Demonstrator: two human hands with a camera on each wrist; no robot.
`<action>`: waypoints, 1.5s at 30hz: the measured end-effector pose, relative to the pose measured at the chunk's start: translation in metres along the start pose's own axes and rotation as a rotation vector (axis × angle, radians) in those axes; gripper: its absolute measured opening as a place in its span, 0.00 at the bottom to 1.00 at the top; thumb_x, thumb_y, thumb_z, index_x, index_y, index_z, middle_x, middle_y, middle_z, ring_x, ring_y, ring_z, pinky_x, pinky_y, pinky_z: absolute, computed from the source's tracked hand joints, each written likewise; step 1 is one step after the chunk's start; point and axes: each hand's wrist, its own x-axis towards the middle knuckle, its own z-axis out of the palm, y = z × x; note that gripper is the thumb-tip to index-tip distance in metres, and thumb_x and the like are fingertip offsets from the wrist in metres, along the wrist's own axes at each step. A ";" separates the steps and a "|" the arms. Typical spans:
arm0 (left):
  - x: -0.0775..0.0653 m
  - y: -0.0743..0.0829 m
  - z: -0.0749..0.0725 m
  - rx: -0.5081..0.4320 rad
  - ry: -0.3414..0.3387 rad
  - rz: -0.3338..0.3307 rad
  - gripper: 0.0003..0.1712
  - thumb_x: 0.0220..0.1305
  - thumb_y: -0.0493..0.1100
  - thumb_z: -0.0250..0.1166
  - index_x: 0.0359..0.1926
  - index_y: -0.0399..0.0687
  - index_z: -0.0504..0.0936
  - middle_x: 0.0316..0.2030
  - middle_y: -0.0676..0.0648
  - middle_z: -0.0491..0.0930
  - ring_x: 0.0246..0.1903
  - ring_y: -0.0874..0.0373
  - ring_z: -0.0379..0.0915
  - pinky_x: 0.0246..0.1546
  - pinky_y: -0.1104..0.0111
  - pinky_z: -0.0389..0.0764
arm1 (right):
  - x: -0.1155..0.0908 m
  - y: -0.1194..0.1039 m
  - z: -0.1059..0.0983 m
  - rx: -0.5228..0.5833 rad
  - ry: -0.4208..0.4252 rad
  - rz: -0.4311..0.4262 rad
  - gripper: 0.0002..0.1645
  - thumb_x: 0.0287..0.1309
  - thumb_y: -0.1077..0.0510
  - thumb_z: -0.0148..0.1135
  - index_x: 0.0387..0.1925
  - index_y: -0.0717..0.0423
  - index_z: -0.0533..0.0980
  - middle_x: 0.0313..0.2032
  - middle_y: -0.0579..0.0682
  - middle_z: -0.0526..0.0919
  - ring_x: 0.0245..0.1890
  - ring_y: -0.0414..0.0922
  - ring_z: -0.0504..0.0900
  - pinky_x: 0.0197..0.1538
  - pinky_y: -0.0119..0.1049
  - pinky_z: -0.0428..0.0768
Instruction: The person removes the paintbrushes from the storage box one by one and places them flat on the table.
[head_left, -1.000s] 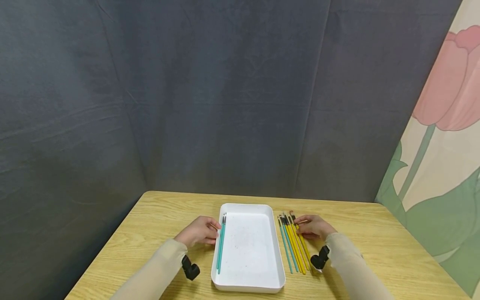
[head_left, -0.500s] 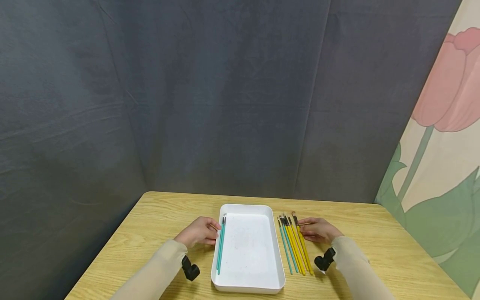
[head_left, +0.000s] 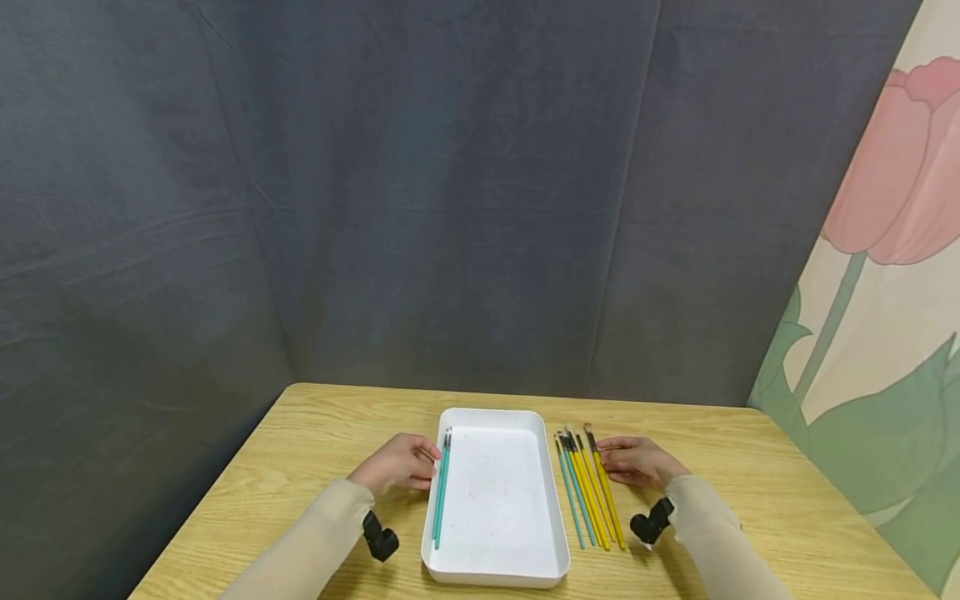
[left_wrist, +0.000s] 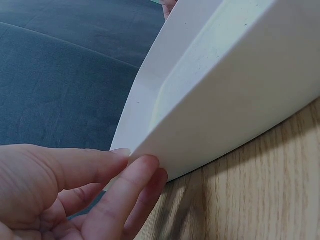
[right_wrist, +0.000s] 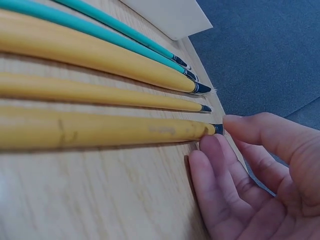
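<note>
My left hand (head_left: 401, 462) is at the left long side of a white tray (head_left: 495, 576). In the left wrist view, its thumb and fingers (left_wrist: 142, 170) pinch the tray's rim, fingers on the outer wall. Two teal paintbrushes (head_left: 441, 500) lie inside the tray along that side. My right hand (head_left: 637, 461) is beside the row of brushes to the tray's right. Thumb and fingertips pinch the outermost yellow paintbrush (right_wrist: 110, 127) near its black ferrule, as the right wrist view shows; the brush lies on the table.
More yellow paintbrushes (head_left: 587, 492) and teal paintbrushes (head_left: 569, 492) lie side by side between the tray and my right hand. The wooden table (head_left: 337, 408) ends at a dark curtain (head_left: 450, 208). A flower-printed cloth (head_left: 885, 375) hangs at the right.
My right hand has shifted slightly right, and the outermost yellow paintbrush's handle end has swung right, away from its neighbours. My left hand and the tray stay put.
</note>
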 end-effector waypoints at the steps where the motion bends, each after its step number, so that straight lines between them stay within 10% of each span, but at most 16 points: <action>1: 0.000 0.000 0.000 -0.001 -0.002 0.000 0.13 0.59 0.26 0.63 0.46 0.30 0.77 0.31 0.43 0.75 0.27 0.56 0.75 0.29 0.67 0.84 | 0.000 0.001 0.000 -0.001 0.002 0.000 0.26 0.65 0.64 0.57 0.61 0.73 0.66 0.38 0.47 0.84 0.36 0.40 0.82 0.43 0.35 0.84; 18: 0.001 -0.001 0.000 -0.005 -0.003 -0.002 0.13 0.59 0.26 0.63 0.46 0.30 0.77 0.31 0.43 0.75 0.27 0.56 0.75 0.29 0.67 0.84 | -0.003 -0.030 0.002 0.288 -0.157 -0.038 0.25 0.70 0.62 0.51 0.65 0.64 0.66 0.43 0.42 0.82 0.42 0.39 0.83 0.49 0.31 0.82; 31: 0.000 0.000 0.000 -0.006 -0.002 -0.003 0.13 0.59 0.26 0.62 0.46 0.29 0.76 0.31 0.42 0.75 0.27 0.56 0.75 0.30 0.66 0.84 | 0.007 -0.086 0.107 0.250 -0.269 -0.087 0.18 0.69 0.64 0.52 0.58 0.66 0.71 0.42 0.49 0.80 0.39 0.42 0.83 0.47 0.34 0.84; 45: 0.001 -0.001 -0.002 0.005 -0.011 -0.001 0.13 0.59 0.26 0.62 0.46 0.29 0.77 0.32 0.41 0.76 0.28 0.55 0.77 0.32 0.64 0.85 | 0.026 -0.092 0.194 -0.083 -0.243 0.040 0.18 0.62 0.67 0.58 0.53 0.69 0.75 0.45 0.61 0.82 0.35 0.43 0.81 0.48 0.40 0.84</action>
